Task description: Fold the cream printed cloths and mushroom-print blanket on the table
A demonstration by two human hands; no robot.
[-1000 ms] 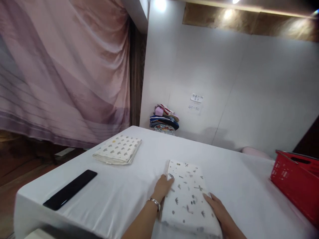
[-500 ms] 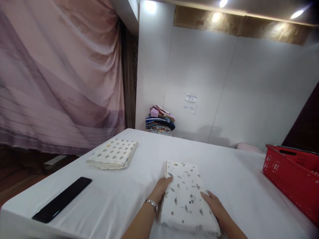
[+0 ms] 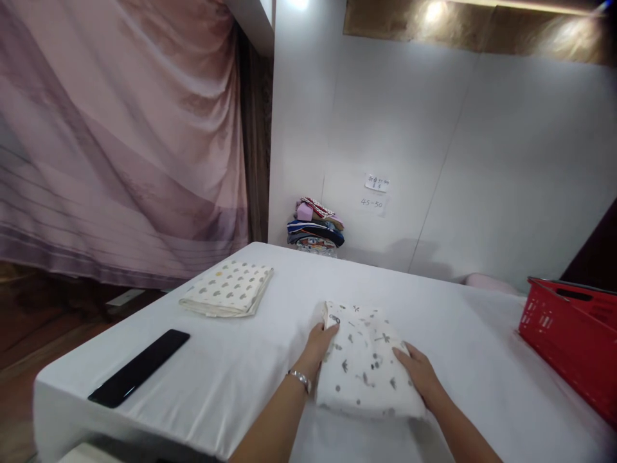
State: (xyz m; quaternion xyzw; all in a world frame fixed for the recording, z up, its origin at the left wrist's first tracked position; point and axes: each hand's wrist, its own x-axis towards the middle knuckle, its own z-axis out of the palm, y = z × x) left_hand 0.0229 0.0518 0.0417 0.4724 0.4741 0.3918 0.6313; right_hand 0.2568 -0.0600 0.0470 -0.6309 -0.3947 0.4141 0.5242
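Note:
A folded white cloth with small grey prints lies on the white-covered table, its near edge slightly raised. My left hand, with a silver band on the wrist, grips the cloth's left edge, thumb on top and the other fingers hidden beneath. On the right edge, my right hand holds the same cloth in a like way. A second folded cloth with grey leaf-like prints rests at the table's left back, apart from both hands.
A black phone-like slab lies at the table's left front. The red basket stands at the right. Behind the table, a stack of folded fabrics stands by the wall. A pink curtain hangs at the left.
The view has shifted, so the table's front left corner shows more. The printed cloth between my hands looks shorter and more rumpled, its near edge lifted. Both hands still hold its sides.

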